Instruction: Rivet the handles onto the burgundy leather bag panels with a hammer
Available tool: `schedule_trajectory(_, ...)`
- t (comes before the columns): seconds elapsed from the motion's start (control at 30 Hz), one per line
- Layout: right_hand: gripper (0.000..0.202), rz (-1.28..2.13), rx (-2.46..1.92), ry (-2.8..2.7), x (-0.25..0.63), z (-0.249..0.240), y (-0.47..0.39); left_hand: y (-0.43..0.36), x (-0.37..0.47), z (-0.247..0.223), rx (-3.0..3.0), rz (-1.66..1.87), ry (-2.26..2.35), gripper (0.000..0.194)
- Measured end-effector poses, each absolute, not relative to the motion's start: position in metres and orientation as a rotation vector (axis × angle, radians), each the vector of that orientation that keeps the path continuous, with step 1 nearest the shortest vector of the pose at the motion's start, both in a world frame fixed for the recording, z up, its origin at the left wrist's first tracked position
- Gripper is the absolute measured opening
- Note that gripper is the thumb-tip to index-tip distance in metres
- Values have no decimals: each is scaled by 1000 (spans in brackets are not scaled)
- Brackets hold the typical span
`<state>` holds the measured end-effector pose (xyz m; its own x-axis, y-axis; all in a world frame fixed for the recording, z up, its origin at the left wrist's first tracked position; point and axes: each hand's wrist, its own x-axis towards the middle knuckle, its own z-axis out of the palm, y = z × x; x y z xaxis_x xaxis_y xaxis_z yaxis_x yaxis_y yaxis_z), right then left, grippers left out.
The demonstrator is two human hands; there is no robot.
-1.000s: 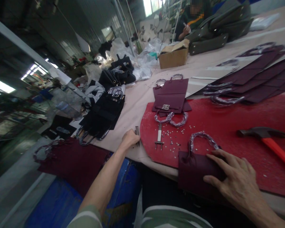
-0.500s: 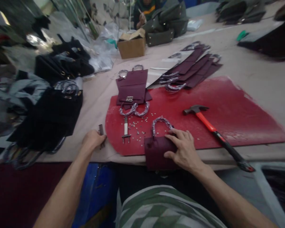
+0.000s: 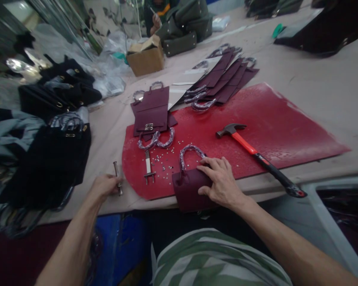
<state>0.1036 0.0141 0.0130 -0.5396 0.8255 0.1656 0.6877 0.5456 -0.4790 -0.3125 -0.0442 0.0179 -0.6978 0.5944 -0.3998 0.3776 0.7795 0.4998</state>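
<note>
My left hand (image 3: 106,186) pinches a slim metal tool (image 3: 118,178) at the table's edge, left of the red mat (image 3: 197,127). My right hand (image 3: 220,180) lies with spread fingers on a maroon leather piece (image 3: 191,190), which has a plastic-wrapped handle (image 3: 183,153) and overhangs the mat's front edge. A pronged tool with a white grip (image 3: 148,165) rests on the mat beside small scattered metal bits (image 3: 164,161). To the right of my right hand, a claw hammer (image 3: 247,147) lies across the mat.
Maroon panels with wrapped handles (image 3: 152,107) lie behind, with more (image 3: 226,77) fanned out farther right. Black bags (image 3: 50,155) cover the left side. At the back are a cardboard box (image 3: 146,57), dark green bags (image 3: 185,29) and a person's hand (image 3: 156,20).
The view has shifted, so the table contents appear farther left. The slim metal tool in my left hand now shows more clearly and at a different tilt. My right hand stays on the maroon piece.
</note>
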Motion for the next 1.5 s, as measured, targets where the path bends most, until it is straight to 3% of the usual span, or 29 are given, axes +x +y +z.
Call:
schedule_trajectory(0.13, 59, 517, -1247, -2417, 104, 14, 14, -58, -298, 36, 559, 1001, 2108, 17)
schedule_trajectory(0.27, 61, 510, -1262, -2416, 103, 14, 14, -60, -242, 52, 637, 1442, 1766, 35)
schedule_trajectory(0.37, 59, 497, -1254, -2412, 103, 13, 14, -53, -178, 45, 726, 1585, 1541, 45)
schedule_trajectory(0.63, 59, 490, -1238, -2405, 103, 11, 14, -44, -83, 8, 1459, 1416, 1537, 15)
schedule_trajectory(0.83, 58, 500, -1231, -2382, 104, 10, 14, -44, -82, 6, 1883, 1364, 1599, 19)
schedule_trajectory(1.5, 59, 507, -1215, -2380, 105, 11, 14, -42, -69, -3, 2030, 1368, 1634, 20)
